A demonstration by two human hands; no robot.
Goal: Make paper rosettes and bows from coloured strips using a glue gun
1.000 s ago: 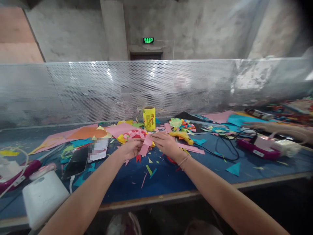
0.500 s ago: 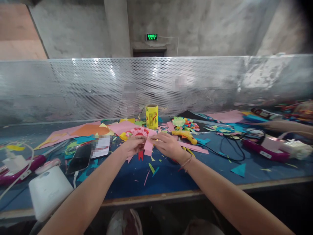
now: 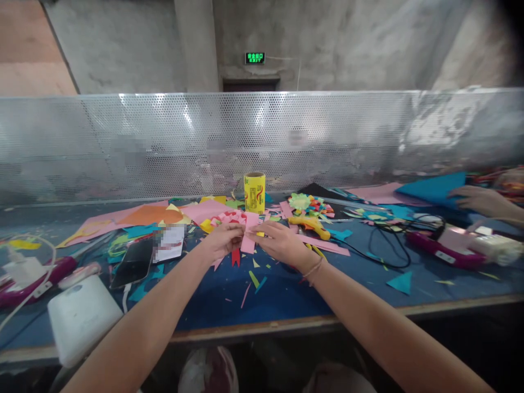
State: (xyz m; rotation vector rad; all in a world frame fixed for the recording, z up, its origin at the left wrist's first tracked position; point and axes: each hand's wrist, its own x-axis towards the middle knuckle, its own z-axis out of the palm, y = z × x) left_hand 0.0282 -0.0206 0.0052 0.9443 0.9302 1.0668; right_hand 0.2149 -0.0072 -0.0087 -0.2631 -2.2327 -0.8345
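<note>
Between my two hands a pink paper strip stands nearly upright. My left hand pinches its left edge, fingers curled. My right hand has its thumb and fingertips closed on the strip's right edge. Just behind my left fingers lies a pink and red paper rosette, partly covered by the hand. Its red forked tail pokes out below my left fingers. To the right of my right hand rests a yellow glue gun, and yellow-handled scissors are partly hidden near my wrist.
A yellow tape roll stands behind my hands. At left lie a phone, a white power bank and a purple power strip. Another purple power strip lies right. A co-worker's hand holds blue paper. Scraps surround everything.
The pink strip has risen and now stands straighter between my fingers. At the far right, the co-worker's hand has lifted a blue sheet. My arms stay almost in place.
</note>
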